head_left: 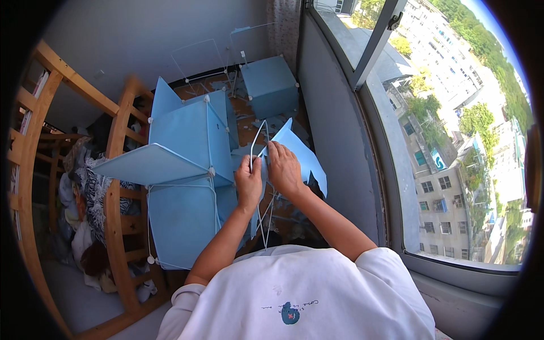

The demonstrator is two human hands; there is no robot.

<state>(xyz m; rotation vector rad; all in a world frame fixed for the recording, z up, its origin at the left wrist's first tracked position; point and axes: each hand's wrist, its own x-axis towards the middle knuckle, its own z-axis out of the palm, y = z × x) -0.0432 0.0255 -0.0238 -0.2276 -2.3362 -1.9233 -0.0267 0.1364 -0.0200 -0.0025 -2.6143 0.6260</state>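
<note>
My left hand is closed round one side of a white wire frame, which stands upright in front of me. Beside it, my right hand has its fingers pressed together at the edge of a light blue sheet, next to the same frame. The sheet is bent and torn, and it hangs out to the right with a ragged lower edge. My fingertips hide exactly where sheet and frame meet. To the left stands a blue cube shelf of panels with white round connectors; one panel sticks out like an open door.
A blue cube stands at the back by the curtain. Bare wire frames lean near the far wall. Blue scraps litter the floor. A wooden bunk frame stands left; a wall with a window runs along the right.
</note>
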